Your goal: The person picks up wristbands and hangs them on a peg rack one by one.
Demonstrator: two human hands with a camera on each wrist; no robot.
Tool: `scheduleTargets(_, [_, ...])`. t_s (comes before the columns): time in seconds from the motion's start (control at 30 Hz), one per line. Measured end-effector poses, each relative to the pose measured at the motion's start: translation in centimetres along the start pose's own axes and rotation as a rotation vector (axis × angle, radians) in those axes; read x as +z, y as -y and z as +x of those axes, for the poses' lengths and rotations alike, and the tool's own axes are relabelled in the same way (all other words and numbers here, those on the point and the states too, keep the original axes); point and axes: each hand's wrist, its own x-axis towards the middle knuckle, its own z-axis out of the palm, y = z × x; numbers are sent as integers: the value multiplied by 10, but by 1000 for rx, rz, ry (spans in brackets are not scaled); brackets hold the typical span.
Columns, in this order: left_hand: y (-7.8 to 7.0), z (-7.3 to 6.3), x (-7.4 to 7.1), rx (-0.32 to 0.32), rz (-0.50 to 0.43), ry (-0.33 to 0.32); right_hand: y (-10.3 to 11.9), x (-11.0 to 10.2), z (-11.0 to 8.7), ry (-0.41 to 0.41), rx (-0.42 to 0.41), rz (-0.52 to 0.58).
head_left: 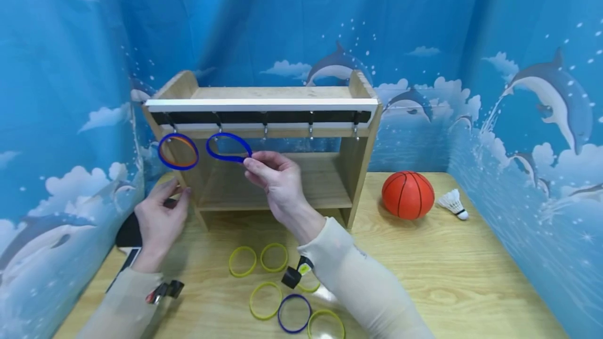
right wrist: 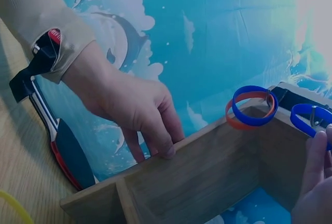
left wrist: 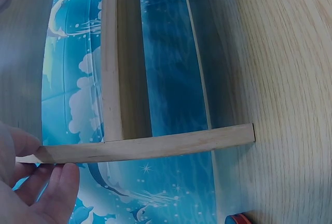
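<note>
In the head view, my right hand [head_left: 282,184] pinches a blue wristband [head_left: 228,158] by its right end, between thumb and fingers. The band's far end overlaps the second hook [head_left: 220,125] from the left on a wooden rack [head_left: 259,104]. From the leftmost hook hang another blue wristband [head_left: 181,168] and an orange wristband [right wrist: 239,126], partly behind the blue one. My left hand [head_left: 162,213] grips the front edge of the rack's left side panel [left wrist: 140,149], thumb on one face and fingers on the other. Three hooks to the right carry no bands.
Several yellow wristbands [head_left: 229,262] and one blue wristband [head_left: 279,314] lie on the table before the rack. To the right are a small red basketball [head_left: 408,195] and a shuttlecock [head_left: 452,202]. A dark paddle [head_left: 128,232] lies left, and blue dolphin-print curtains [head_left: 424,4] surround the table.
</note>
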Motion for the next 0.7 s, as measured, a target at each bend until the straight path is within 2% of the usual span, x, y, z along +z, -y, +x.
scheduleTargets(0.27, [-1, -1, 1, 0, -14, -7, -8, -5, 4, -35, 21, -31])
scheduleTargets(0.7, [-2, -1, 1, -6, -30, -17, -13, -12, 4, 48, -7, -80])
